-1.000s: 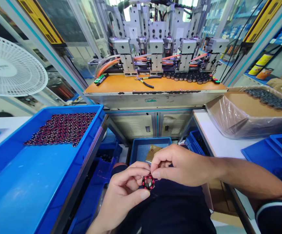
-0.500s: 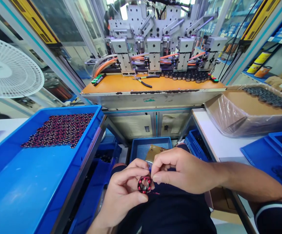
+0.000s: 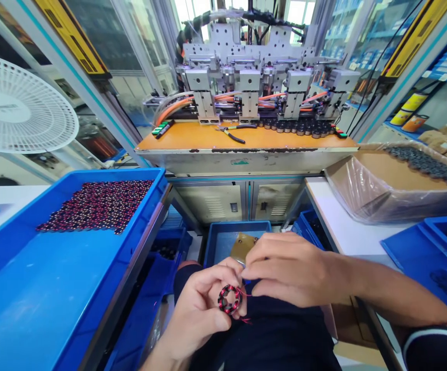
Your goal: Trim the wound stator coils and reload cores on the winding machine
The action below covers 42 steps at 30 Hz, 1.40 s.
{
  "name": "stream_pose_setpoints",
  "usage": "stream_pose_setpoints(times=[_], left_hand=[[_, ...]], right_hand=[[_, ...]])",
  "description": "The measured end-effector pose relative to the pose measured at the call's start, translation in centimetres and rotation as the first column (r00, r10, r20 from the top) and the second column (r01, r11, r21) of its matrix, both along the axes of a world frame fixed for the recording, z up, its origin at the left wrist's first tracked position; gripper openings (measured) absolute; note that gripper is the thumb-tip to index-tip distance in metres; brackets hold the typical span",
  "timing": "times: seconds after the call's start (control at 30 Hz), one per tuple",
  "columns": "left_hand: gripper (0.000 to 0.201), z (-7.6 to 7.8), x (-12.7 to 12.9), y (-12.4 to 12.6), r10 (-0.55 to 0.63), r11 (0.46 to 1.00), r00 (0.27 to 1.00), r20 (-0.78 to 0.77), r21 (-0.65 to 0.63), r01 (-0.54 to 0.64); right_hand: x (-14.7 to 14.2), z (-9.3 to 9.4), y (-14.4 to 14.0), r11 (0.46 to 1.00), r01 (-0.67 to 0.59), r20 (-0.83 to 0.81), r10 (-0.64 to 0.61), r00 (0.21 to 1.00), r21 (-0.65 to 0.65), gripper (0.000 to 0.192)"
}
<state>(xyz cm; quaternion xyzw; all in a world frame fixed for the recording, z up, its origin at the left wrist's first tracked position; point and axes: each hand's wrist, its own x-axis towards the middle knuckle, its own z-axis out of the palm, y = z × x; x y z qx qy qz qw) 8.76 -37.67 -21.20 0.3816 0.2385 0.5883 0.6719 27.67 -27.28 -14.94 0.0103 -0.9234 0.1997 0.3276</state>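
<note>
1. The coil ring [image 3: 230, 299] is a small round piece, black with red wire wound around it in separate bundles, and open in the middle. A thin red wire end sticks out at its lower right.
2. The left hand [image 3: 198, 309] has its grip closed on the coil ring: the thumb presses from below and the fingers curl over its left and upper edge, so the ring sits at the fingertips, facing up toward the camera.
3. The right hand [image 3: 289, 268] lies just beside the ring on its upper right, fingers pinched narrow together next to the rim; whether they pinch a wire I cannot tell.
4. Both hands are low in the middle, over the person's dark lap, in front of a small blue bin [image 3: 223, 234].
5. A blue tray [image 3: 34, 288] on the left desk holds many similar red-and-black rings [image 3: 98, 205].
</note>
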Motion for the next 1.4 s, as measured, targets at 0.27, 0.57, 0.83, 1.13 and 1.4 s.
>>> stream_pose_setpoints(times=[0.27, 0.57, 0.83, 1.13, 1.4], left_hand=[[0.032, 0.1, 0.3, 0.0, -0.076, 0.988, 0.993, 0.090, -0.127, 0.087], [0.030, 0.1, 0.1, 0.4, 0.027, 0.999, 0.999, -0.044, -0.032, -0.028], [0.041, -0.2, 0.0, 0.3, 0.299, 0.953, 0.915, -0.271, 0.137, -0.270], [0.016, -0.5, -0.2, -0.7, 0.217, 0.976, 0.928, -0.303, 0.038, -0.216], [0.022, -0.3, 0.0, -0.5, 0.239, 0.962, 0.964, -0.114, 0.163, -0.219]], right_hand=[[-1.6, -1.0, 0.0, 0.991, -0.067, -0.155, 0.084, 0.984, 0.113, 0.014], [-2.0, -2.3, -0.6, 1.000, 0.002, -0.279, 0.002, 0.960, 0.015, 0.015], [-2.2, -3.9, -2.2, 0.970, 0.128, -0.309, -0.188, 0.932, -0.207, 0.013], [-2.2, -4.6, -2.7, 0.960, 0.227, -0.310, -0.268, 0.912, -0.162, 0.010], [-2.0, -4.4, -3.0, 0.935, 0.286, -0.273, -0.336, 0.901, -0.208, 0.008]])
